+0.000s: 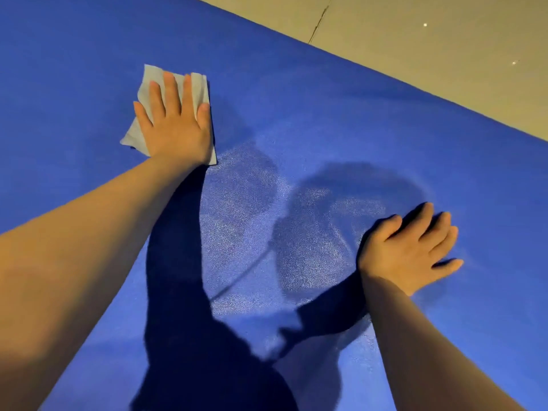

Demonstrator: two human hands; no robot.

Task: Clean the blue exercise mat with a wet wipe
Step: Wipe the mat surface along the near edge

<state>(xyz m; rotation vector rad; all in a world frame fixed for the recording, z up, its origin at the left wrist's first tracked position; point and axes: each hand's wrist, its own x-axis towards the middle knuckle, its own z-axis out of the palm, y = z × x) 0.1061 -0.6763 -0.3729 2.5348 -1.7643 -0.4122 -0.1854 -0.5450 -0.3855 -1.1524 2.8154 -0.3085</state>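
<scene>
1. my left hand [175, 123] lies flat on the wipe [141, 93], fingers straight and a little spread, pressing it down onto the mat [326, 114]; nothing is curled round it, so the hand is released, not grasping.
2. the wipe is a pale, folded sheet at the far left of the mat. its far edge and left corner stick out past my fingers, and a thin strip shows along the right side of my palm.
3. my right hand [409, 250] rests palm down on the mat at the right, nearer to me than the left. its fingers are straight and spread, holding nothing: released too.
4. the two hands are well apart, both forearms bare and reaching away from me.
5. the mat is blue and fills most of the view, its far edge running as a slant from the top middle down to the right.
6. between my hands the mat carries two rounded patches with a grainy shine, paler than the blue around them; one lies just near and right of the wipe, the other just left of my right hand.
7. dark shadows of my arms and body fall over the near middle of the mat.
8. beyond the far edge is a beige floor [430, 34] with a thin dark seam [318, 23] and two small bright specks.
</scene>
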